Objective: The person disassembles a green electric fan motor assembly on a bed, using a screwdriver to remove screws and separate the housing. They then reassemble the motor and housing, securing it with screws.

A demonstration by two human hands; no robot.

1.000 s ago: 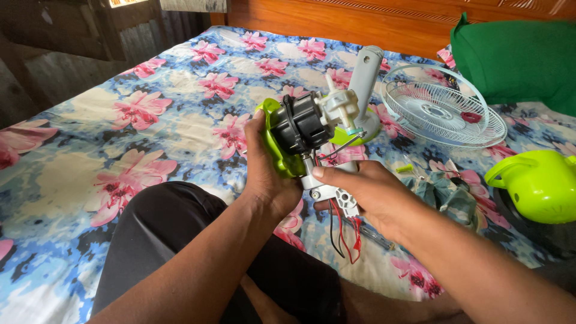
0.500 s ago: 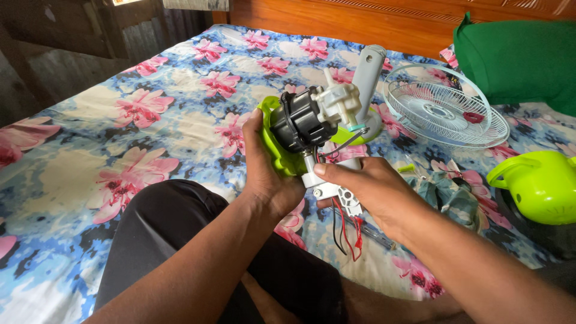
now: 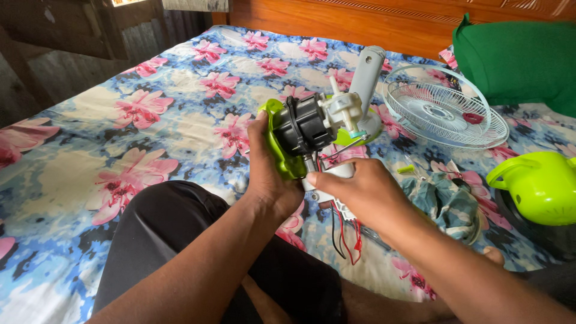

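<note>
Fan motor [image 3: 306, 129] sits above the lap, clear bedspread [image 3: 120, 120] all round. Left hand [image 3: 270, 174] wraps its green housing [image 3: 277, 150]; right hand [image 3: 360, 192] pinches the white bracket [image 3: 336, 174] underneath, wires [image 3: 345, 231] dangling. White grille [image 3: 444, 108] lies near. Motor sits slightly higher than before.

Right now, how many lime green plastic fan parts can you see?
2: the green housing behind the black motor, held by the left hand, and a green cover lying at right.
</note>
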